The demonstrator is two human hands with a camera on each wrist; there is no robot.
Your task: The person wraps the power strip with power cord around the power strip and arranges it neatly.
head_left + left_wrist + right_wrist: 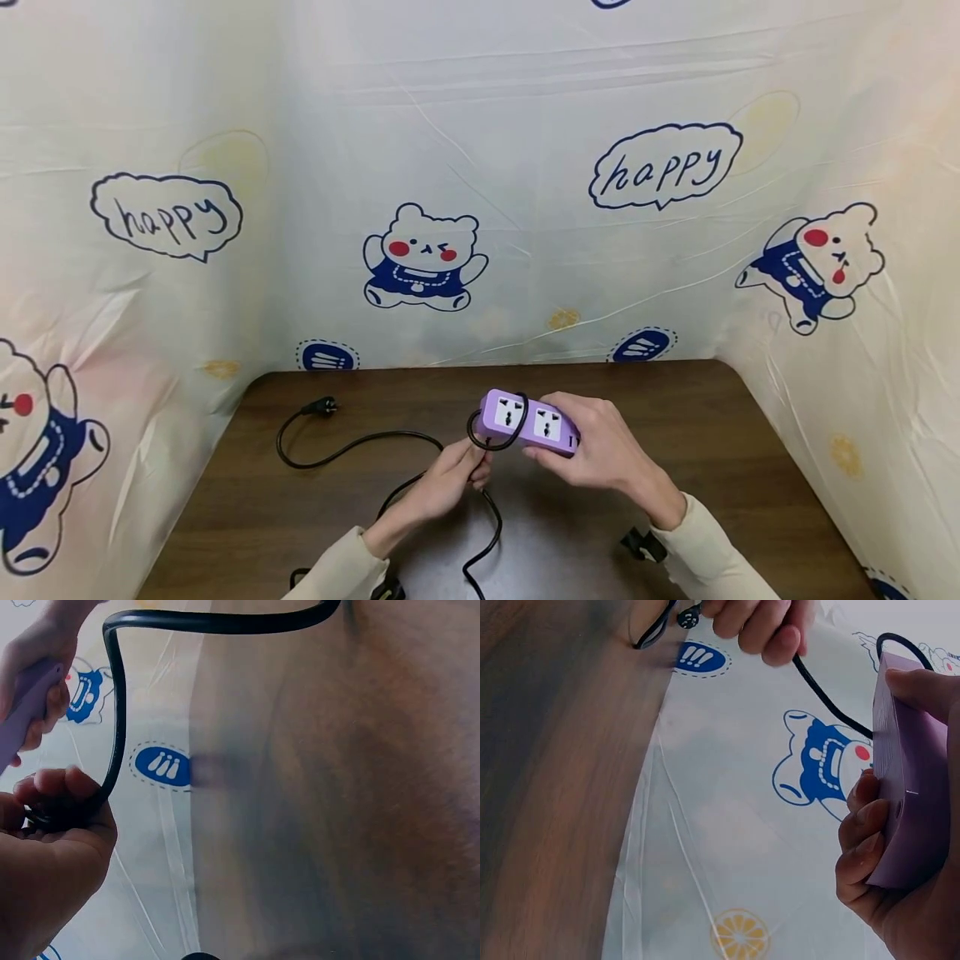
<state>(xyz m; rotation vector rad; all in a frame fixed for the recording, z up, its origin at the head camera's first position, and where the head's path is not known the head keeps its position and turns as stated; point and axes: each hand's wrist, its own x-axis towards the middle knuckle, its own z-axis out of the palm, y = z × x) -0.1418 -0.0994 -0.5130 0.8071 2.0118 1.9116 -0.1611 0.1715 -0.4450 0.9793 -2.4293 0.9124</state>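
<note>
A purple power strip (531, 422) with white socket faces is held up off the table by my right hand (596, 437), which grips its right end. In the right wrist view, thumb and fingers wrap around the purple casing (915, 772). One loop of black cord (522, 417) crosses over the strip near its left end. My left hand (448, 479) pinches the cord just below that end; in the left wrist view its fingers curl around the black cable (115, 712). The plug (322, 406) lies at the table's back left, its cord winding toward my left hand.
The brown wooden table (712, 467) is backed by a pale printed curtain (525, 208) with bears and the word happy. More cord (491, 537) hangs down from my left hand toward the front edge. Black wrist gear (643, 546) sits by the right sleeve.
</note>
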